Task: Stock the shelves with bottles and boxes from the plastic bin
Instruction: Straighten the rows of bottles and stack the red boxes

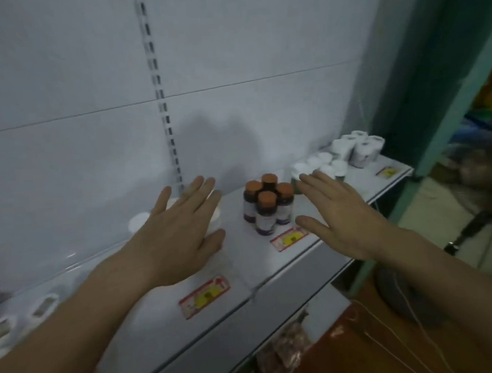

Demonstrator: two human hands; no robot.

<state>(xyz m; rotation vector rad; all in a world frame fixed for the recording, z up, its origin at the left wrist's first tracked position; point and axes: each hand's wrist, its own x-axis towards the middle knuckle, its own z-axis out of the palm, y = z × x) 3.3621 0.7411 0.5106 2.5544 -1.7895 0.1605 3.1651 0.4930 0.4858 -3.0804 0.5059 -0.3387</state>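
Both bare forearms reach forward and upward from the lower corners of the view, wrists nearly straight. The left hand is held palm down, back of the hand toward the camera, its four fingers straight and close together, pointing up and away — the thumb sticks out to the right, apart from the rest. The right hand mirrors it: palm down, fingers straight and pressed side by side, angled up and to the left, thumb splayed out toward the left. Neither hand holds anything. The two hands sit at about the same height, well apart, thumbs pointing toward each other.
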